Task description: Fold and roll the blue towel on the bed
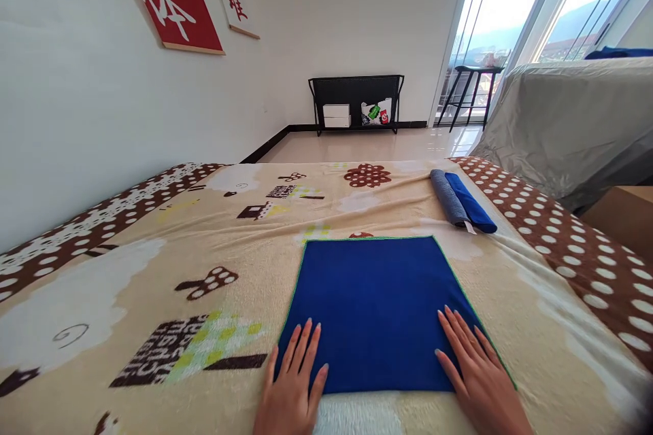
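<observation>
A blue cloth [377, 312] with a thin green edge lies spread out flat in front of me. My left hand [292, 380] rests palm down over its near left corner, fingers stretched out and apart. Over the near right corner lies my right hand [477, 370], also flat with fingers extended. Neither hand grips anything. Beyond the cloth to the right are two rolled cloths side by side, a grey-blue roll [449, 198] with a white tag and a blue roll [470, 202].
A patterned cream blanket [204, 346] with brown dotted borders covers the surface under the cloth. A black rack [357, 92] stands by the far wall. To the right are a covered bulky object [576, 109], a black stool [472, 92] and a cardboard box [622, 217].
</observation>
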`<act>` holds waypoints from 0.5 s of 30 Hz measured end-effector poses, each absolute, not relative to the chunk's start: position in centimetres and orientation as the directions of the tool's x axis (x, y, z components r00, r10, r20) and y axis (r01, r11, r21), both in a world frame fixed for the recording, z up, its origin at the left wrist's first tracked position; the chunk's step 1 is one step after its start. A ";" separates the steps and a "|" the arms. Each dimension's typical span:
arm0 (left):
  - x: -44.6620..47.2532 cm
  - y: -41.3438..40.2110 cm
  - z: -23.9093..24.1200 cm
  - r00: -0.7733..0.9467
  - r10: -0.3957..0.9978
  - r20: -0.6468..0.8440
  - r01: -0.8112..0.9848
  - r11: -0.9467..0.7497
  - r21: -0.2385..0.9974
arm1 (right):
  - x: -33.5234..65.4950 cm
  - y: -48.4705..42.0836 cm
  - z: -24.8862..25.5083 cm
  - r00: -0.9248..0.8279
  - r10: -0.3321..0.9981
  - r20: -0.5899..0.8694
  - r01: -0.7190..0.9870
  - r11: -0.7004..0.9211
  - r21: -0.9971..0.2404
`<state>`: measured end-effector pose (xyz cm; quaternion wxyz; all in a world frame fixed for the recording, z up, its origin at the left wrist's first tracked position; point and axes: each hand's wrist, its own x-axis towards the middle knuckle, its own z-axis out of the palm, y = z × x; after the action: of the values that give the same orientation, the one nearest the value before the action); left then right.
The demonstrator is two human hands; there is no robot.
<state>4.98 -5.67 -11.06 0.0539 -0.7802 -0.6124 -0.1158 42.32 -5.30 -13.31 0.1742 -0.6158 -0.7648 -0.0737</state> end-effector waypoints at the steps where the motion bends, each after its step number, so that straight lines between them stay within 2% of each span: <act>1: 3.9 -6.2 -11.2 0.208 0.948 0.242 0.973 -0.226 0.049 | 43.3 -5.8 -13.5 -0.169 0.918 0.358 0.972 0.216 -0.095; 5: 5.0 -5.6 -9.9 0.227 0.927 0.298 0.970 -0.242 0.016 | 41.7 -4.8 -12.0 -0.194 0.893 0.405 0.960 0.258 -0.109; 7: 8.2 -2.8 -8.1 0.286 0.910 0.300 0.951 -0.309 0.031 | 38.4 -2.0 -10.2 -0.280 0.886 0.370 0.922 0.356 -0.155; 10: 13.8 4.3 -5.8 0.379 0.900 0.214 0.910 -0.404 0.088 | 32.8 4.7 -7.9 -0.397 0.871 0.290 0.860 0.463 -0.213; 15: 17.1 13.9 -6.9 0.315 0.926 0.208 0.934 -0.342 0.108 | 30.0 14.1 -8.3 -0.352 0.897 0.269 0.871 0.418 -0.256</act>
<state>17.12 13.90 -6.85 0.0163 -0.8107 -0.5735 -0.1169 30.04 14.07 -8.27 0.1859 -0.5382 -0.8214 0.0341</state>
